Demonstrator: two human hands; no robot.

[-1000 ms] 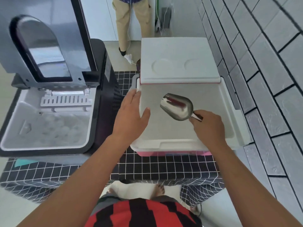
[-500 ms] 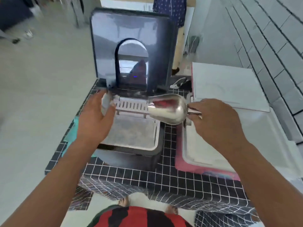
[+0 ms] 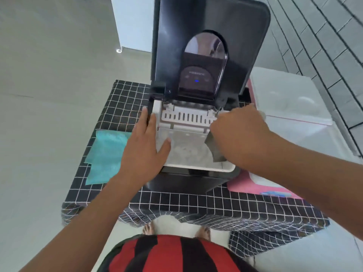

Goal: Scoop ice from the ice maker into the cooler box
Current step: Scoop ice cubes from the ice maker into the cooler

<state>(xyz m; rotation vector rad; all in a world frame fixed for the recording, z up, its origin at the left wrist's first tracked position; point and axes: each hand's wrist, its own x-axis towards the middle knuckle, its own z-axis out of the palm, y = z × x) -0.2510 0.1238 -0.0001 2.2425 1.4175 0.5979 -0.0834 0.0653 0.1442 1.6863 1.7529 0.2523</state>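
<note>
While right hand (image 3: pixel 238 134) grips metal scoop (image 3: pixel 214 148) in ice (image 3: pixel 188 154) | left hand (image 3: pixel 145 146) fingers flat on white bin rim (image 3: pixel 198 167)

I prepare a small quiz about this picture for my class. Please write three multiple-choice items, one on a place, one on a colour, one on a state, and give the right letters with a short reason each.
1. Where is the metal scoop?
A. Inside the ice maker's white ice bin
B. Lying on the teal cloth
C. On the floor

2. What colour is the cloth that lies left of the ice maker?
A. Yellow
B. Teal
C. Red

3. How is the lid of the ice maker?
A. Taken off
B. Shut
C. Raised open

Answers:
1 A: the scoop, held by the right hand, dips into the bin over the ice.
2 B: the cloth on the black checked table cover is teal.
3 C: the lid stands upright behind the bin, while the left hand rests on the bin's left rim.
</note>
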